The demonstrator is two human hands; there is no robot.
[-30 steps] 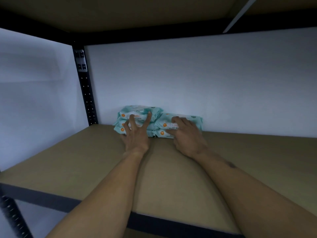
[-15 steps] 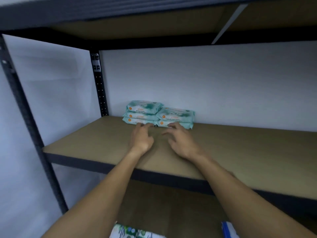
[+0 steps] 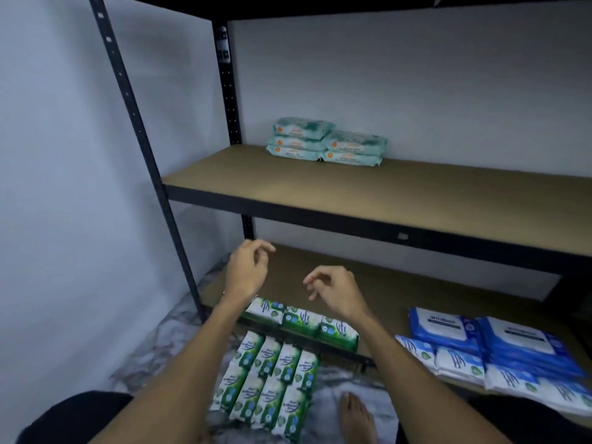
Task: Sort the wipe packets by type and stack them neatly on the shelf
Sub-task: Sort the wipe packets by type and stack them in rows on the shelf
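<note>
Over the brown lower shelf [image 3: 400, 293], empty left hand [image 3: 246, 272] and right hand [image 3: 336, 290] hover just above green-and-white plastic wipe packets [image 3: 301, 320] rowed left-right.

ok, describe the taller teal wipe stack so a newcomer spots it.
Find the black metal rack; its middle shelf holds teal packets at the back left. The taller teal stack is the left one, three packets high; its right neighbour is two.
</note>
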